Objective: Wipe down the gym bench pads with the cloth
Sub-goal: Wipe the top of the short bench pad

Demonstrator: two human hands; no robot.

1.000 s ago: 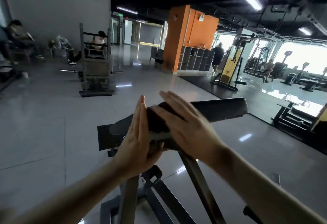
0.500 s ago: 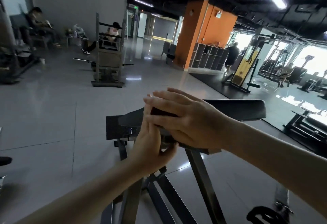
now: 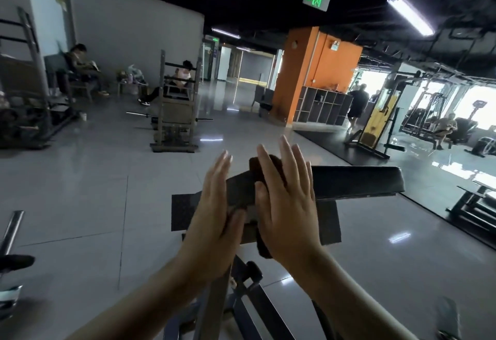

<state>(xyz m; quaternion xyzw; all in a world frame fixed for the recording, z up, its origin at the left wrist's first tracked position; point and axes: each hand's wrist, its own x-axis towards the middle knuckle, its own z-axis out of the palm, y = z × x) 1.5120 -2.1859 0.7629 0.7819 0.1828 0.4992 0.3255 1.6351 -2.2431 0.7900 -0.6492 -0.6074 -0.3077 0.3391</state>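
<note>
Now the right hand lies flat on the dark cloth, fingers straight and spread, pressing it onto the near end of the pad. The cloth drapes over that end, with one edge peeking out past the fingertips and another hanging below the heel of the hand. The left hand stands edge-on against the pad's left side, fingers straight and together, gripping nothing. The pad runs away to the right on its metal frame, above the grey floor.
</note>
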